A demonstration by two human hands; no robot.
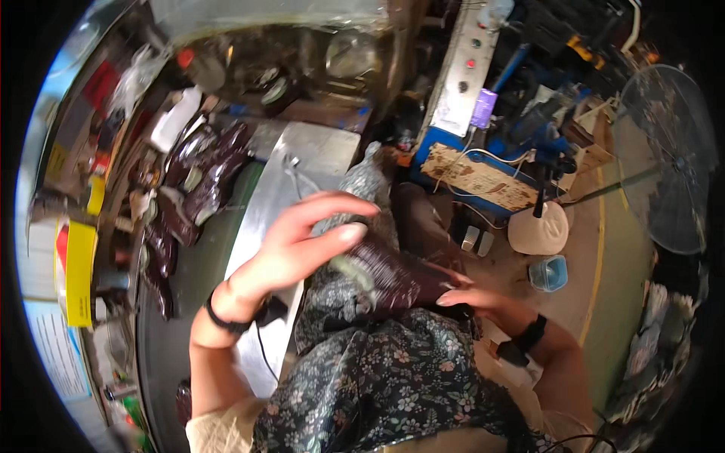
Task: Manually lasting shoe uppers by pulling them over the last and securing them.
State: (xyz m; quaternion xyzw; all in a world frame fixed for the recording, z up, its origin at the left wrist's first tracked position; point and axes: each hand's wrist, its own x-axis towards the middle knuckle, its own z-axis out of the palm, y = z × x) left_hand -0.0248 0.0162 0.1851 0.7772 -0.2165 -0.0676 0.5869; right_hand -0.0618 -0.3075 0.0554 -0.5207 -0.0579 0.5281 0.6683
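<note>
A glossy dark-burgundy shoe (396, 278) lies across my lap, over a dark floral apron (377, 377). A patch of its paler underside shows along the lower left edge. My left hand (298, 245) curls over the shoe's left end, with thumb and fingers bent around it. At the opposite end my right hand (476, 298) grips it, the thumb pressed on top; most of its fingers are hidden behind the shoe. A black band circles each wrist. The shoe looks slightly smeared by motion.
Several similar burgundy shoes (215, 170) rest on a dark belt (204, 279) at the left. Beside it runs a metal ledge (253, 249). A blue machine (483, 170) with a button panel stands far right, near a standing fan (676, 162) and a blue plastic tub (549, 273).
</note>
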